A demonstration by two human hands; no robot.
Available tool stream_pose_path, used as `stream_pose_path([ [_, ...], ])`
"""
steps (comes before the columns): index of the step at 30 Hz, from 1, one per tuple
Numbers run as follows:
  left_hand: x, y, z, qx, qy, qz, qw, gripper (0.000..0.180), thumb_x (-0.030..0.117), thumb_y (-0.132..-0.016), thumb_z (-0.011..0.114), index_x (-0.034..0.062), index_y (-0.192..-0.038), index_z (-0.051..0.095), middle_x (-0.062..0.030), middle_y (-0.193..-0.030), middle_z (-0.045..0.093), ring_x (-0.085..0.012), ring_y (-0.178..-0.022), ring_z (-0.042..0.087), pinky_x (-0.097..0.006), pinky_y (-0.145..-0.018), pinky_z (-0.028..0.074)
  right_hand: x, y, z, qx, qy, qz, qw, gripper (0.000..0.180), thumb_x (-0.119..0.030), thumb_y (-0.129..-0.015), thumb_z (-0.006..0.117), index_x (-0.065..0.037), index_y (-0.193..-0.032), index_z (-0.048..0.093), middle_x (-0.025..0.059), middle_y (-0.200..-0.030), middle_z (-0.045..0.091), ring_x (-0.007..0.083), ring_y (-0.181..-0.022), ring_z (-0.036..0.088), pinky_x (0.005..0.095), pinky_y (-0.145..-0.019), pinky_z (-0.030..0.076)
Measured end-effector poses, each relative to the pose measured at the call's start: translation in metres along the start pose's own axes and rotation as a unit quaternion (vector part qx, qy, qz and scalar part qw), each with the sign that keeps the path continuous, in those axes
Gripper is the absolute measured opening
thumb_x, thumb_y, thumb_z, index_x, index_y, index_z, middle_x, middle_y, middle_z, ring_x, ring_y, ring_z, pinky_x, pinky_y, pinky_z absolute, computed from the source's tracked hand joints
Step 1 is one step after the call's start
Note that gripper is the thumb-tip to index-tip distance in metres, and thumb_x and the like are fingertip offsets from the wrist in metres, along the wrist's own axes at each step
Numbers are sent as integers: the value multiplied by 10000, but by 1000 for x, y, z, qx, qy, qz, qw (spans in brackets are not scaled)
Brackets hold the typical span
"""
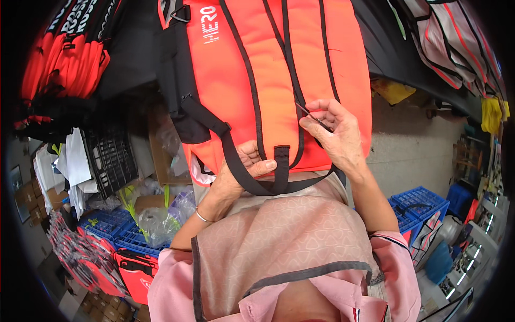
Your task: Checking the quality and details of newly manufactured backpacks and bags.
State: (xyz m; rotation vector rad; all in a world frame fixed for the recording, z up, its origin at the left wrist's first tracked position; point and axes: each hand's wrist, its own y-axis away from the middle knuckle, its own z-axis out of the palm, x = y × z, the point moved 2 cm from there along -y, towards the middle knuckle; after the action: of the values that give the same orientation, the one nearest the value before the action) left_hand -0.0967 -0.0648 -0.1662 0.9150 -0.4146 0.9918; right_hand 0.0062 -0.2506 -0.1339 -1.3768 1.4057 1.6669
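Note:
A bright orange-red backpack (214, 80) lies before me with its back side up, its lower end at my lap. My left hand (248, 163) is closed at the lower end of the padded shoulder strap (273, 107), thumb by the black webbing tab and fingers partly hidden behind the strap. A black webbing strap (236, 169) loops across that wrist side. Over the strap's right edge, my right hand (335, 131) pinches small, dark, pointed thread snips (315, 119). Their tip points up and left, close to the black edge binding; the grip is mostly hidden by my fingers.
Blue plastic crates (421, 206) stand on the right, and more blue crates (110, 222) with clear plastic bags on the left. Stacked orange-red and black pieces (67, 67) hang at upper left. Grey pieces with red trim (448, 40) lie at upper right.

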Motion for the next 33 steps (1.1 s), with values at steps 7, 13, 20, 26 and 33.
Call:
stream_pose_path([
  [7,-1,-6,0,-34,62,-25,997,411,57,-849,703,-30,-1232,583,-113,-1105,672,-162,-986,655,-316,-891,541,6,-8,5,-4,18,-2,1000,288,-34,-845,721,3,-1095,582,57,-842,671,91,-814,629,234,-752,509],
  [13,-12,-11,-1,-13,16,60,998,368,-22,-853,665,-46,-1213,595,-117,-1122,665,-158,-1011,642,-310,-934,505,-8,-5,5,11,-38,11,999,279,-20,-844,714,-3,-1095,593,53,-848,679,83,-819,625,232,-764,499],
  [20,-14,-20,-6,11,-96,196,976,276,-39,-868,656,-41,-1143,643,-93,-1127,661,-171,-1059,613,-316,-967,471,-14,-1,5,6,-15,-11,1000,262,-11,-850,700,-5,-1091,598,48,-844,678,72,-813,617,218,-753,486],
  [26,-11,-19,-5,15,-126,224,966,255,-10,-888,651,-49,-1140,642,-90,-1115,654,-171,-1050,616,-312,-935,488,-10,0,6,1,-21,-4,1000,264,-9,-845,704,-11,-1089,604,25,-847,667,57,-815,600,208,-763,470],
  [33,-7,-11,1,-22,-53,132,990,195,21,-893,659,-62,-1067,637,-85,-972,681,-145,-894,663,-267,-825,542,7,-10,6,29,2,-31,999,219,-13,-849,702,7,-1051,620,24,-908,666,57,-843,594,211,-754,475],
])
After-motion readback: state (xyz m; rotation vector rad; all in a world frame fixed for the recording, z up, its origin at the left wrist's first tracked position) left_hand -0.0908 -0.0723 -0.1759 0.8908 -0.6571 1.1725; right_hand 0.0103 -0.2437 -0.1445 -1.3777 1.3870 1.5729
